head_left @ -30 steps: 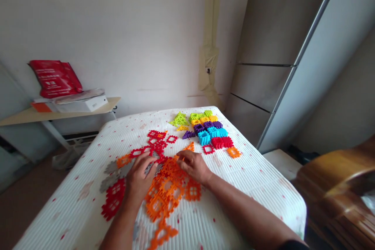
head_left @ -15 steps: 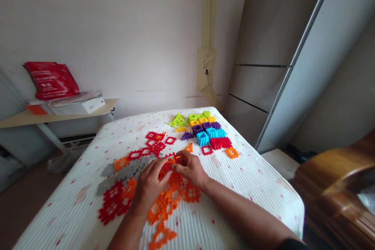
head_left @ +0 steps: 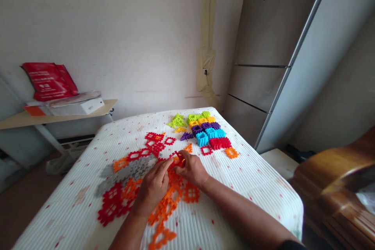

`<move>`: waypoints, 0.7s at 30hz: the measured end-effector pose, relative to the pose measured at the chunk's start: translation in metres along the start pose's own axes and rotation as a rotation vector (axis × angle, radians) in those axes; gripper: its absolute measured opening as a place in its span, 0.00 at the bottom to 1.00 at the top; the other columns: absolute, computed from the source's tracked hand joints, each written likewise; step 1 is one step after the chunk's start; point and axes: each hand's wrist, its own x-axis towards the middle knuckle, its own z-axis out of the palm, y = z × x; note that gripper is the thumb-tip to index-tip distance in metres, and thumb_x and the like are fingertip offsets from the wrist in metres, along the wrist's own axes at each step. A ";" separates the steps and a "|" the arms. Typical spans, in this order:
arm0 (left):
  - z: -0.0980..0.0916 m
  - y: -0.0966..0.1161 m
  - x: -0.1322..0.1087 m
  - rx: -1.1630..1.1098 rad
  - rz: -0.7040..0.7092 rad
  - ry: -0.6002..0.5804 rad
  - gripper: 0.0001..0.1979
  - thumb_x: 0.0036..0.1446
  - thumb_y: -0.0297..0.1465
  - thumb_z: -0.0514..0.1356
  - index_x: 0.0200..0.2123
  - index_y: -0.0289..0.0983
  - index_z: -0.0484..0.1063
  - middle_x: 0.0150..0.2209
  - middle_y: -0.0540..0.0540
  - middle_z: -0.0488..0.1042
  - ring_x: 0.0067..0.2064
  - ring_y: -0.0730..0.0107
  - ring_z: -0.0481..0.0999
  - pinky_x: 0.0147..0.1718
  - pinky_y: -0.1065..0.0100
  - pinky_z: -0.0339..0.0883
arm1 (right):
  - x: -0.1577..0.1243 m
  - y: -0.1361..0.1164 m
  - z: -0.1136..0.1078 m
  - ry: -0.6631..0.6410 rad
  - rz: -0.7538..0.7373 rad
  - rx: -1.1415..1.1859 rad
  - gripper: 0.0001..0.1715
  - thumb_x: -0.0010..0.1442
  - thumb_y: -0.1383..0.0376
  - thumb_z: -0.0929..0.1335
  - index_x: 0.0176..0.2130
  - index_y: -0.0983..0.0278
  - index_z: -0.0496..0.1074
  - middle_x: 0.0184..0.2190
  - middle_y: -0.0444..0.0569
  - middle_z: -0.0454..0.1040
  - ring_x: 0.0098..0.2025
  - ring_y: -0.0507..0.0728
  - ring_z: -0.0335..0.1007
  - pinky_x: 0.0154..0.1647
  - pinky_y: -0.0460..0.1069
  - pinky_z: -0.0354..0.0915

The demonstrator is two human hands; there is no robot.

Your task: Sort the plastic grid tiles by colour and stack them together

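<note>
Head view: left hand (head_left: 154,185) and right hand (head_left: 191,170) meet fingertip to fingertip, both pinched narrow on a red tile (head_left: 175,155) just above the orange tile cluster (head_left: 191,194); white bedspread (head_left: 252,181) runs open rightward to the mattress edge; sorted tile rows (head_left: 209,131) sit near the far corner.

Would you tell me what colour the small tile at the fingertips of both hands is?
The tile looks red, best seen in the head view.

Open bedspread (head_left: 252,181) along the right edge — flat tiles (head_left: 117,199) centre-left, stacked blocks (head_left: 209,133) at the far end
</note>
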 end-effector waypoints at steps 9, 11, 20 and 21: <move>-0.017 -0.008 0.002 -0.006 -0.159 0.103 0.16 0.56 0.25 0.51 0.46 0.39 0.70 0.40 0.45 0.78 0.39 0.68 0.78 0.42 0.68 0.71 | -0.008 0.020 -0.049 0.119 0.186 -0.633 0.15 0.54 0.63 0.65 0.42 0.66 0.69 0.33 0.54 0.76 0.35 0.58 0.73 0.32 0.47 0.62; -0.023 -0.011 0.002 0.004 -0.208 0.151 0.14 0.56 0.26 0.52 0.45 0.39 0.71 0.39 0.46 0.78 0.39 0.68 0.78 0.42 0.68 0.71 | -0.009 0.025 -0.055 0.101 0.266 -0.698 0.13 0.54 0.64 0.64 0.40 0.67 0.69 0.32 0.55 0.76 0.34 0.58 0.73 0.30 0.47 0.61; -0.038 -0.020 -0.001 0.003 -0.427 0.247 0.13 0.55 0.31 0.53 0.41 0.39 0.73 0.36 0.46 0.79 0.36 0.66 0.78 0.38 0.66 0.71 | -0.004 0.038 -0.052 0.086 0.379 -0.741 0.12 0.53 0.65 0.64 0.37 0.68 0.72 0.30 0.59 0.76 0.32 0.61 0.74 0.28 0.49 0.63; -0.039 -0.021 -0.001 -0.008 -0.441 0.243 0.13 0.54 0.31 0.53 0.42 0.38 0.73 0.36 0.46 0.79 0.36 0.66 0.77 0.38 0.66 0.71 | -0.003 0.040 -0.051 0.089 0.373 -0.740 0.12 0.53 0.65 0.64 0.36 0.68 0.72 0.30 0.60 0.75 0.32 0.61 0.74 0.27 0.50 0.63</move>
